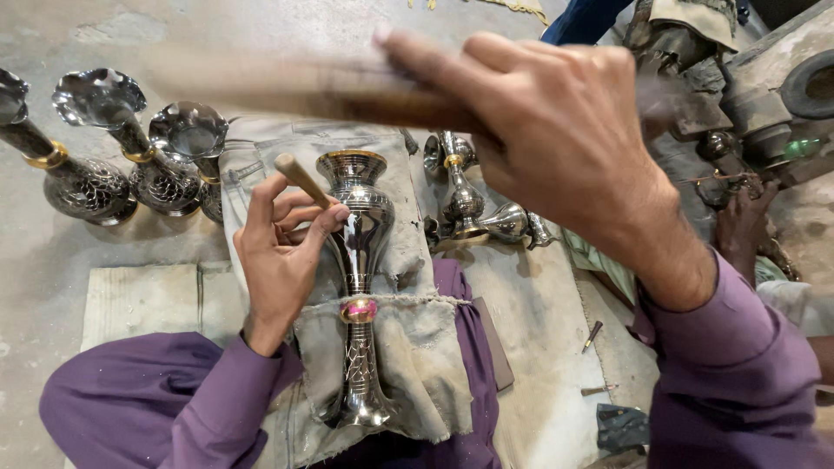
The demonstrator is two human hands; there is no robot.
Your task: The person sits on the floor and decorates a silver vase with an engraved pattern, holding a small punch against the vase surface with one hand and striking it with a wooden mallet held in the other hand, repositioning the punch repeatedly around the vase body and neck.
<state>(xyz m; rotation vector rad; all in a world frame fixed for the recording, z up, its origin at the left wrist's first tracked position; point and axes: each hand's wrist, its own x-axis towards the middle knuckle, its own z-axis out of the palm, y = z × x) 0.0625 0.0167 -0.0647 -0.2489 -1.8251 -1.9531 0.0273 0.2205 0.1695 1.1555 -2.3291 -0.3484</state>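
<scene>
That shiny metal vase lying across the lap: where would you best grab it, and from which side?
Probably at the narrow waist of the metal vase, just above its pink band. It lies lengthwise on the cloth, mouth away from the person, so fingers could close across the stem from above. The polished bulge looks wider and slippery. The left hand, holding a small punch, already rests beside it.

Dusty grey concrete floor [52, 260]

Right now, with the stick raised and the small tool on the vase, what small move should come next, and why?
Probably bring the right hand down so its blurred wooden stick taps the punch. The left hand already holds that punch tilted against the metal vase, which lies on the cloth over the lap.
</scene>
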